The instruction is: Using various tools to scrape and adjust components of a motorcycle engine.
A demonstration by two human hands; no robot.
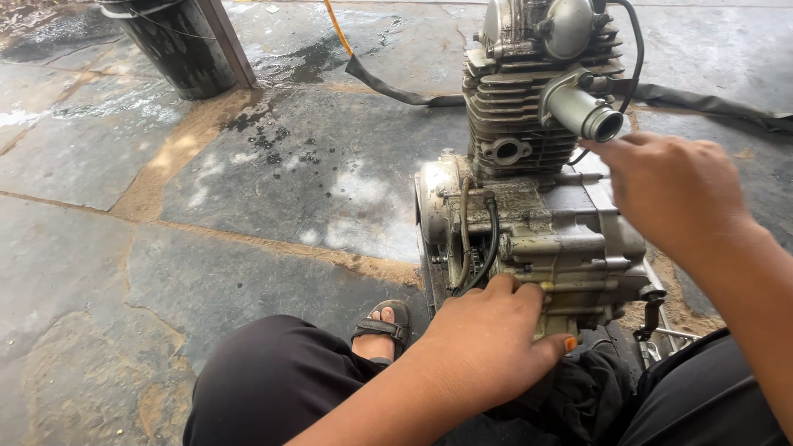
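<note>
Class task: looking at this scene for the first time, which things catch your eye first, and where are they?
A grimy grey motorcycle engine stands on the stone floor, right of centre. The left hand rests on its lower casing; the right hand hovers beside the cylinder. A dark bin stands top left.

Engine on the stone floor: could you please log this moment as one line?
left hand: resting on engine lower case | right hand: at engine's upper side | floor: stone slabs
</note>
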